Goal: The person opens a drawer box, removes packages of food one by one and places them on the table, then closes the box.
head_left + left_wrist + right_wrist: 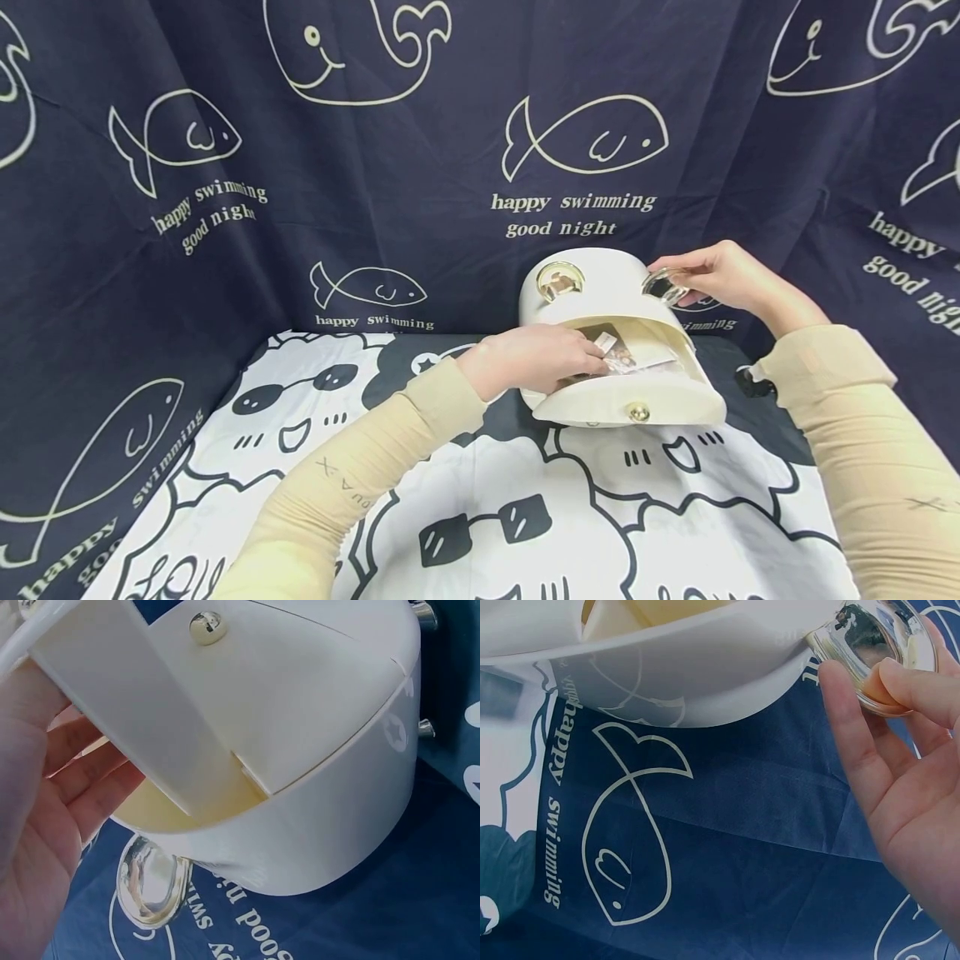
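A white rounded box has its front drawer pulled out, with a small gold knob. Small clear packets lie inside the drawer. My left hand reaches over the drawer's left side, its fingers at the packets; in the left wrist view the hand has its fingers extended behind a white panel, partly hidden. At the box's right, my right hand pinches a gold-rimmed round piece; the right wrist view shows thumb and fingers of the hand around its rim.
A matching gold-rimmed round piece stands at the box's upper left. Dark blue cloth with fish drawings hangs close behind. The box rests on a black-and-white patterned cloth. A small black object is by the right cuff.
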The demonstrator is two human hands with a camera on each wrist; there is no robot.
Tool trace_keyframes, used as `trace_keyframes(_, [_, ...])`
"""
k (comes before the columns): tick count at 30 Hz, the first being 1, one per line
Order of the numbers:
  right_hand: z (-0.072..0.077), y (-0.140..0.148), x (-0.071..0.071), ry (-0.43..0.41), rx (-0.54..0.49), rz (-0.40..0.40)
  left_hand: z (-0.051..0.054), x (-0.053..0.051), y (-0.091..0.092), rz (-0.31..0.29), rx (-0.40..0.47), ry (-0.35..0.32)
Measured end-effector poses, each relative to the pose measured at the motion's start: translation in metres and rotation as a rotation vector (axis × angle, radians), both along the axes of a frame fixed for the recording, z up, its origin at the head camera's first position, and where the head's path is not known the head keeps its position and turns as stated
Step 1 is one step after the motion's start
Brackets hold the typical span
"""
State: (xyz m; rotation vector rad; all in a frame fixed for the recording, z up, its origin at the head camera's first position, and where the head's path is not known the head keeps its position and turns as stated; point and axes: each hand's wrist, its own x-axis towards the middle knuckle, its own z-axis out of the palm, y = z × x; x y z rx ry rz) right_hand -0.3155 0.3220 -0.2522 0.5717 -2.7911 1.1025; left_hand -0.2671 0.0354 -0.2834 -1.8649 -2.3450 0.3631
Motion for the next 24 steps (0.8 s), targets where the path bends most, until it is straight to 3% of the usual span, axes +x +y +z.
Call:
trace_keyframes(4, [-0.0004, -0.0013, -0.0003, 0.008, 0.006, -0.002, -0.0001, 0.0008, 0.0003, 0.025, -0.022, -0.031])
trace_keyframes(7, [-0.0005, -0.0026, 0.0006, 0.011, 0.014, -0.010, 0.0007, 0.0008, 0.0008, 0.017, -0.028, -0.017])
trace_keyframes(17, [0.0004, -0.0024, 0.0032, 0.012, 0.022, -0.014, 0.0021, 0.0023, 0.0026, -0.121, -0.108, 0.236])
trace_keyframes(21, [0.0005, -0.0022, 0.0026, 0.020, 0.027, -0.019, 0.0008, 0.0039, 0.0018, -0.122, -0.095, 0.264])
trace_keyframes(24, [-0.0002, -0.0022, 0.0018, 0.026, 0.029, -0.020, -0.0025, 0.0031, 0.0018, -0.103, -0.044, 0.241])
